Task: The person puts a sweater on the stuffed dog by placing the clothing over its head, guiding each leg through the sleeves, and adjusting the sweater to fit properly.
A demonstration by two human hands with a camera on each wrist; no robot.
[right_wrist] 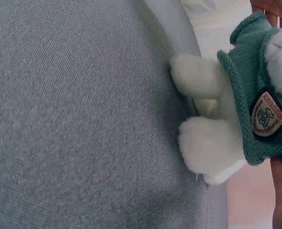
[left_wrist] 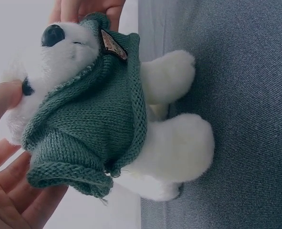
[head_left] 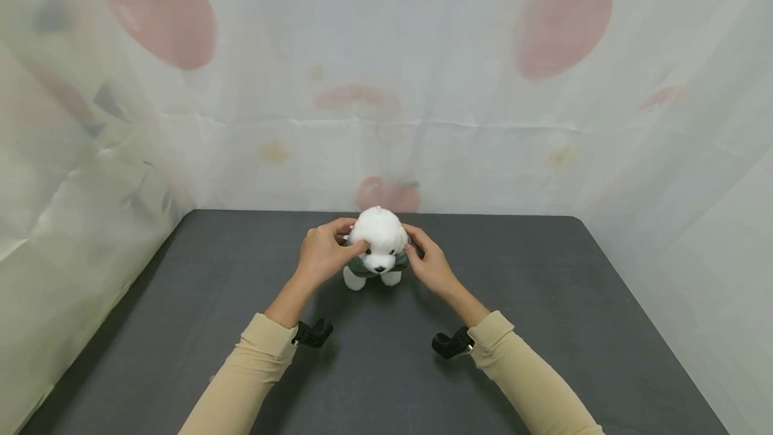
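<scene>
Both arms in beige sleeves reach to the frame centre; the left hand (head_left: 323,254) and the right hand (head_left: 430,262) curl inward, facing each other.

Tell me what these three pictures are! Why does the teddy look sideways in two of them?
A person wears three small cameras: one on the head and one on each wrist. The big picture is from the head camera, looking down at a dark grey table with a fruit-patterned curtain behind it. On the table stands a white plush bear in a green knitted sweater. The left hand and the right hand hold it from both sides, fingers curled around its head and sweater. The other two pictures come from the wrist cameras, very close up and turned, so the bear looks sideways. The right wrist one shows a little badge on the sweater.
</scene>
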